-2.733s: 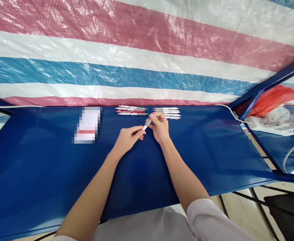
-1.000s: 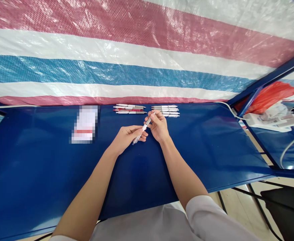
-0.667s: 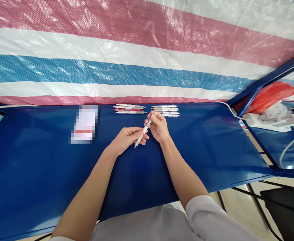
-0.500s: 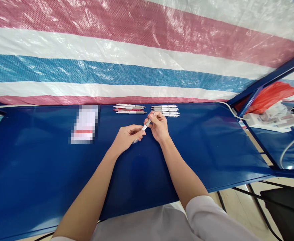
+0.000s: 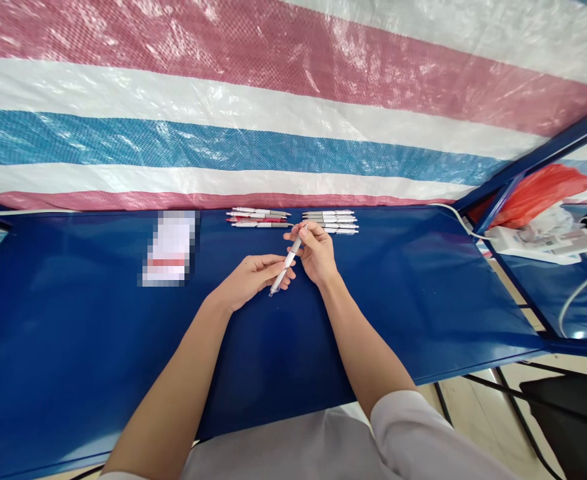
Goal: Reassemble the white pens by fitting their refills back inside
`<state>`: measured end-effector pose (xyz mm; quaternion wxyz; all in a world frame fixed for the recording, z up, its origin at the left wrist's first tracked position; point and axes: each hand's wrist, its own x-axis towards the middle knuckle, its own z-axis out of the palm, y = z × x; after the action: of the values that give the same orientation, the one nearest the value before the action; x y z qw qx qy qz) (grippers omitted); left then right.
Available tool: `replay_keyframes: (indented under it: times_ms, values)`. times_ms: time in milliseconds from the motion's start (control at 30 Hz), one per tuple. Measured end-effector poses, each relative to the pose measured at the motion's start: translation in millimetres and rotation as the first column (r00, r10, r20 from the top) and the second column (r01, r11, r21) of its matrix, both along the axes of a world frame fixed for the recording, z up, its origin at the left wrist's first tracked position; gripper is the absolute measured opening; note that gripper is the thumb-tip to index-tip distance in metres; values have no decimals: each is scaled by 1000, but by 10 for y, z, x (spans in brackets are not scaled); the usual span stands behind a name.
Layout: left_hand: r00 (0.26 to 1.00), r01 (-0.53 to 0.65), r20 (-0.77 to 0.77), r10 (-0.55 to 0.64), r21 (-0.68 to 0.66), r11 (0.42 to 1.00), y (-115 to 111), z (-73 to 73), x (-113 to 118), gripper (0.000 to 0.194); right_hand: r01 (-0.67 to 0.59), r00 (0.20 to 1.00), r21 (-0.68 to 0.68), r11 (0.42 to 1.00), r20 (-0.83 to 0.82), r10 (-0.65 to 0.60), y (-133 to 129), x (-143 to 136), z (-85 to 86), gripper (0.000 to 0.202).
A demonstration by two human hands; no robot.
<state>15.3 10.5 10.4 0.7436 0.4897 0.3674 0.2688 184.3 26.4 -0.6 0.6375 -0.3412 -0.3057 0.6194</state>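
A white pen [image 5: 285, 268] with a grey grip slants between my two hands over the table, its clip end low and towards me. My right hand [image 5: 318, 255] pinches the upper, tip end between thumb and fingers. At the pen's middle, the thumb and fingers of my left hand [image 5: 253, 280] close around the barrel, leaving the clip end in sight. Just beyond my hands lie two groups of pens: a left group [image 5: 258, 219] of white pens with a red one among them, and a right group [image 5: 331, 218] of white and grey pens.
The blue table [image 5: 98, 360] runs up to a striped plastic sheet [image 5: 223, 147]. A pixelated white item with a red band [image 5: 166, 247] lies to the left. At right are a blue frame post, a red plastic bag [image 5: 543, 193], a white power strip and cables.
The pen has shifted slightly in my hands and more of its clip end shows. My left-hand fingers have loosened and slid a little along the barrel. The pen groups have not moved.
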Motion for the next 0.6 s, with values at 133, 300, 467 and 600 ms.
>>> replay_keyframes:
  times_ms: [133, 300, 467, 600]
  values:
    - [997, 23, 73, -20, -41, 999, -2, -8, -14, 26, -86, 996, 15, 996, -36, 87, -14, 27, -3, 25]
    - [999, 6, 36, -6, 8, 1000, -8, 1, 0, 27, -58, 995, 19, 998, -78, 59, -1, 24, -22, 25]
    - [986, -91, -117, 117, 210, 973, 2, -12, 41, 30, 28, 998, -4, 1000, -51, -28, 22, 0, -24, 27]
    - [952, -160, -193, 238, 350, 923, 11, -54, 74, 32, 92, 995, -21, 996, -37, -93, 38, -16, -15, 28]
